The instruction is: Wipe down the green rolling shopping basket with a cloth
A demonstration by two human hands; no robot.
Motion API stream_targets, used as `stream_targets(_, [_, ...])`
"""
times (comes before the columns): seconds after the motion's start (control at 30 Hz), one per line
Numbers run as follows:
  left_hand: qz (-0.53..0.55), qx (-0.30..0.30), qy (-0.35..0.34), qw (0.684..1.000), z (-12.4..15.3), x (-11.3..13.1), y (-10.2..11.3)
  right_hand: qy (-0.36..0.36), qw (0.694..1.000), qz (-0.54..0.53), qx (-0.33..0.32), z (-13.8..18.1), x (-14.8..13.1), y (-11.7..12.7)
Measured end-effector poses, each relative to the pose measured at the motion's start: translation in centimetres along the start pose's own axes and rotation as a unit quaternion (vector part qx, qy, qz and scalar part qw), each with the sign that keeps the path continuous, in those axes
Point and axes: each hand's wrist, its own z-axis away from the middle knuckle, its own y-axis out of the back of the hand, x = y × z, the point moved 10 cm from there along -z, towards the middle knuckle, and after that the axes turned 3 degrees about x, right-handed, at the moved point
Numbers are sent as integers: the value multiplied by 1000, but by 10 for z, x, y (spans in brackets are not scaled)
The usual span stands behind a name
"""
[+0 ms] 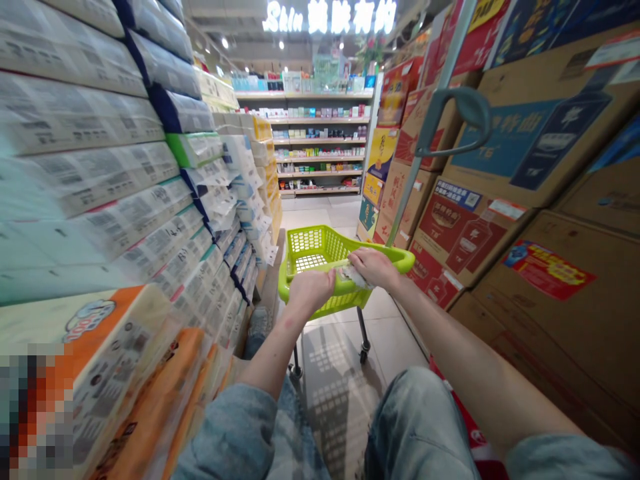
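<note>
A lime-green plastic shopping cart (306, 241) stands before me, with a slotted basket and dark metal legs on casters. My left hand (313, 292) is closed around the left part of its near rim. On the right part of that rim, my right hand (375, 267) is closed over a crumpled white tissue or cloth (353, 275), which sticks out under the fingers against the green plastic. The basket floor shows bare through its near opening. A pale pole (411, 175) with a grey loop handle (457, 123) rises behind the cart's right side; its lower end is hidden.
Stacked tissue packs (115, 173) line the left, with an orange-edged pack (110, 333) close to me. Cardboard cartons (520, 127) are piled high on the right. Shelves of small goods (323, 120) stand at the aisle's far end, beyond the pale tiled floor (320, 210).
</note>
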Motion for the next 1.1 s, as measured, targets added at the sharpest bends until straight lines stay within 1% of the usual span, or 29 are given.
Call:
stream_targets(0.07, [1,7,9,1000,2,0,0,-21,998,12,-65,-11,4,-10])
stream_targets(0.1, [0,12,11,1000,4,1,0,-32,996,18,-86,-14,5,-13])
stream_targets(0.17, [-7,25,17,1000,6,1,2,-48,993,34,-100,-18,4,-17])
stream_targets(0.23, [-13,36,26,999,7,0,4,-43,994,52,-86,-17,-4,-15])
stream_targets(0.33, [-15,39,36,998,8,-3,5,0,997,68,-44,-10,-23,-9])
stream_targets(0.43, [-9,39,51,998,8,-7,5,29,998,57,-14,0,-37,-3])
stream_targets(0.6, [-17,42,59,997,9,-7,6,42,999,-4,18,15,-46,6])
stream_targets(0.73, [-21,48,71,996,11,-7,9,36,998,-51,26,19,-43,7])
stream_targets(0.83, [-19,48,52,997,12,-9,12,6,999,-42,-9,12,-32,0])
stream_targets(1.0, [-40,25,6,999,15,-25,7,-64,990,0,-124,-5,-11,-18])
stream_targets(1.03, [-43,27,3,999,15,-28,6,-73,988,6,-134,-8,-9,-19])
stream_targets(1.1, [-44,46,0,998,15,-32,5,-86,987,23,-134,-13,-9,-19])
